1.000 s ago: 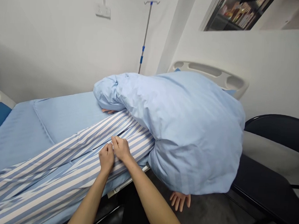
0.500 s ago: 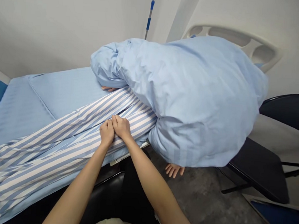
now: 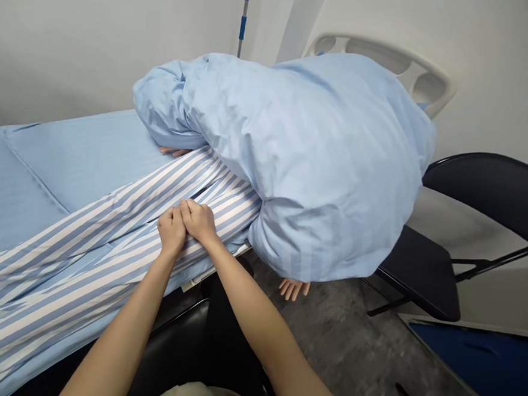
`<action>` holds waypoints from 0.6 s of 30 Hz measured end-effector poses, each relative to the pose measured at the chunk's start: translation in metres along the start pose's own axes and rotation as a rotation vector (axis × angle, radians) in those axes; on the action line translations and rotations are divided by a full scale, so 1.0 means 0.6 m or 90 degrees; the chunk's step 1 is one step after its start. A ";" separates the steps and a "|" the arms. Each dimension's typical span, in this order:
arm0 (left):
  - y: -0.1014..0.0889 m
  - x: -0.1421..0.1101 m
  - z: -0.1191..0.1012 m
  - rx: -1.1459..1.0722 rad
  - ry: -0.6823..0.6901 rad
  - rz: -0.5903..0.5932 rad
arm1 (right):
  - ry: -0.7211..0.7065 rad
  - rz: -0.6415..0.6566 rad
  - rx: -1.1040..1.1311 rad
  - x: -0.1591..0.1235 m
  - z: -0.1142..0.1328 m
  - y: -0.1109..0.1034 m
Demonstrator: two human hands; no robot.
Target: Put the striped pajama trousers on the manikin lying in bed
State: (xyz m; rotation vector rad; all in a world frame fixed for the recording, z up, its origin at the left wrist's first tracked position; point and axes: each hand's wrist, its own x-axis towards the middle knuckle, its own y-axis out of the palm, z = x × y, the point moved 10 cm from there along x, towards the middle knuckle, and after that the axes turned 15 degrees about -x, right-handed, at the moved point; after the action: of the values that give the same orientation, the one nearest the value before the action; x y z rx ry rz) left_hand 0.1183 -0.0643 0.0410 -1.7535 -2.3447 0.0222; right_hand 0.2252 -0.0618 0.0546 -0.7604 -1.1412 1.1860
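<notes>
My left hand (image 3: 171, 229) and my right hand (image 3: 198, 220) are closed into fists, side by side and touching. Both rest on the nearer thigh of blue-and-white striped trousers (image 3: 230, 204), worn by a figure lying on the bed. The undersides of my fingers are hidden, so I cannot tell whether they grip cloth. A bunched light-blue quilt (image 3: 312, 159) covers the figure's upper body and head. From under it one hand (image 3: 294, 288) of the figure hangs at the bedside, and fingers (image 3: 174, 151) show on the far side.
A light-blue sheet (image 3: 81, 155) covers the bed, with a pale headboard (image 3: 428, 83) behind the quilt. Folding black chairs, one at the right (image 3: 421, 275), one below my arms (image 3: 181, 343), flank the bed. A pole (image 3: 243, 27) stands by the wall; a blue panel (image 3: 478, 364) lies lower right.
The view has shifted so that the bed, quilt and chair sit further left in the picture. My fists stay together on the same thigh.
</notes>
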 end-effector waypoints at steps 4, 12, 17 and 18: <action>0.001 -0.005 0.001 0.047 0.023 0.010 | 0.007 -0.025 0.031 0.001 -0.003 -0.005; 0.000 -0.007 0.002 0.152 0.015 0.023 | 0.018 -0.030 0.097 0.008 -0.003 -0.014; 0.004 -0.009 0.006 0.154 0.002 0.047 | -0.034 -0.043 0.101 0.019 0.017 -0.048; 0.004 -0.009 0.006 0.155 0.001 0.049 | -0.043 -0.048 0.095 0.021 0.019 -0.053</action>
State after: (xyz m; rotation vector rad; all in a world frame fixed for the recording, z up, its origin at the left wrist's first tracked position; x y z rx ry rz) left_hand 0.1216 -0.0682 0.0364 -1.7211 -2.1660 0.3050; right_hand 0.2240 -0.0591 0.0903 -0.5636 -1.1134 1.2264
